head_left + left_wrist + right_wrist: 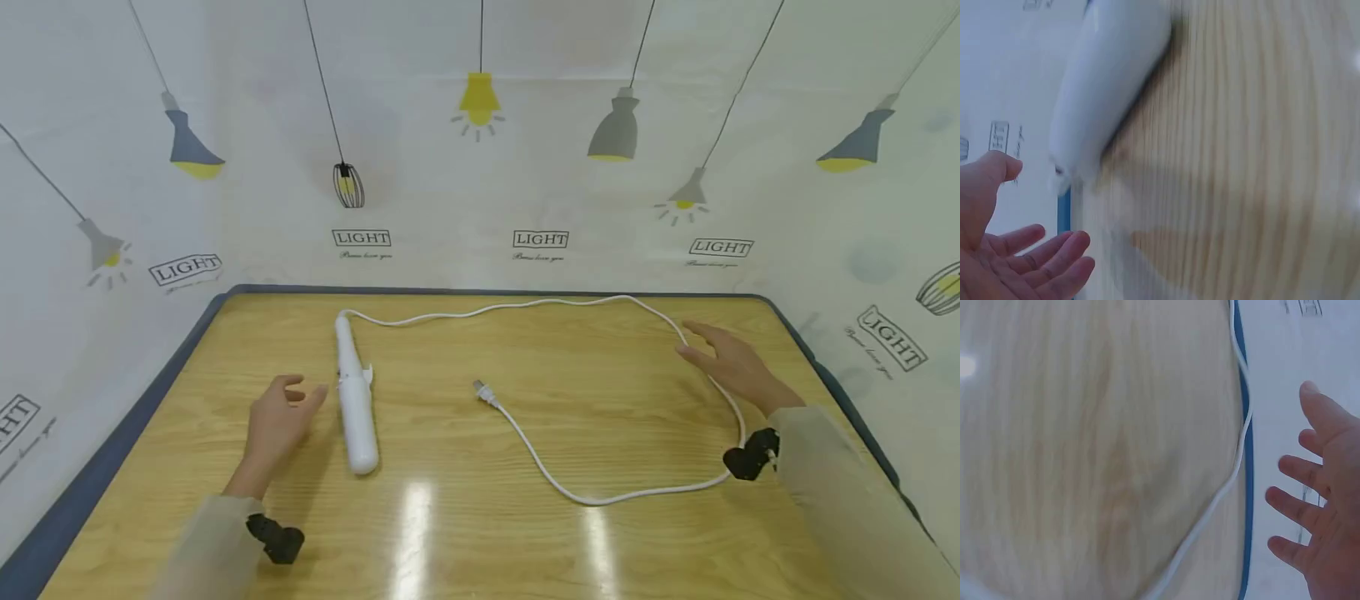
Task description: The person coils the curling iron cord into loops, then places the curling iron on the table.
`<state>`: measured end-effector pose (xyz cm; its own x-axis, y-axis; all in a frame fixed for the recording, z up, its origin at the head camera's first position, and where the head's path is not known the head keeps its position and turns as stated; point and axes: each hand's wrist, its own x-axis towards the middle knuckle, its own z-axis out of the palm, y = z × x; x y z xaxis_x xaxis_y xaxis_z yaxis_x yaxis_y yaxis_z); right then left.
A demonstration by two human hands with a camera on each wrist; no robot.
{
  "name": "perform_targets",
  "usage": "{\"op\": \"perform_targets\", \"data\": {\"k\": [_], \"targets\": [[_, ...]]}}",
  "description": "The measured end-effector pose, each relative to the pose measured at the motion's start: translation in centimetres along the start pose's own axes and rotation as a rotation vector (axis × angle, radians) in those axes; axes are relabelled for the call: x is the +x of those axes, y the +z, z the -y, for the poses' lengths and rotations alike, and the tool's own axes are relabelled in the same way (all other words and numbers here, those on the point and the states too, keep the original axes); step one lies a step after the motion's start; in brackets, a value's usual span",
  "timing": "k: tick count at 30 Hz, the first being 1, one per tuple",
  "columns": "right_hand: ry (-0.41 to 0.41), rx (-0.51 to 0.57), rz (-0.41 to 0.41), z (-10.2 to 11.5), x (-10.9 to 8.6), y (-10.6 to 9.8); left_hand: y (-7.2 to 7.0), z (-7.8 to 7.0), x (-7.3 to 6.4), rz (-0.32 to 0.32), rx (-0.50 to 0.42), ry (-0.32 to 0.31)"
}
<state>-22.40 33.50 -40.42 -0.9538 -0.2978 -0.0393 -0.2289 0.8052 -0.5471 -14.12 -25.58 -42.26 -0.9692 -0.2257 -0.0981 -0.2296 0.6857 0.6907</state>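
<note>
A white curling iron lies on the wooden table, its thick rounded end toward me and its cord leaving the thin far end. A small lever sticks out from its right side. Just left of it hovers my left hand, fingers loosely bent and holding nothing; in the left wrist view the barrel is beyond the thumb. My right hand is above the white cord at the right, fingers spread and palm bare in the right wrist view. The two-prong plug rests mid-table.
The cord runs along the far edge, bends round the right side and loops back near the front to the plug. A dark blue border edges the wooden table. White sheeting printed with lamps stands behind and on both sides.
</note>
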Motion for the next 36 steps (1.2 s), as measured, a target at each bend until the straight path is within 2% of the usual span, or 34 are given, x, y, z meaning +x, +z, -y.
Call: {"op": "perform_targets", "data": {"k": [4, 7, 11, 16, 21, 27, 32, 36], "targets": [[-0.027, 0.034, 0.036, 3.0, 3.5, 1.3, 1.5, -1.2, -0.8, 0.027, -0.066, -0.066], [-0.067, 0.046, 0.055, 5.2, 6.2, 2.7, 2.4, -1.7, -1.3, 0.050, -0.087, -0.078], [-0.127, 0.067, 0.074, 8.3, 9.9, 5.0, 3.4, -1.8, -1.7, 0.043, -0.107, -0.081], [-0.168, 0.108, 0.100, 12.4, 13.9, 8.2, 3.9, -1.8, -2.0, 0.053, -0.152, -0.097], [-0.202, 0.162, 0.092, 16.1, 16.7, 11.1, 4.1, -1.8, -2.5, 0.037, -0.185, -0.115], [-0.204, 0.222, 0.074, 17.2, 19.8, 14.6, 4.8, -1.6, -2.7, 0.000, -0.218, -0.143], [-0.185, 0.171, 0.076, 17.1, 21.3, 16.8, 5.5, -1.5, -2.6, -0.035, -0.233, -0.137], [-0.182, 0.098, 0.014, 17.6, 21.6, 17.8, 5.7, -1.4, -2.4, -0.049, -0.248, -0.138]]}}
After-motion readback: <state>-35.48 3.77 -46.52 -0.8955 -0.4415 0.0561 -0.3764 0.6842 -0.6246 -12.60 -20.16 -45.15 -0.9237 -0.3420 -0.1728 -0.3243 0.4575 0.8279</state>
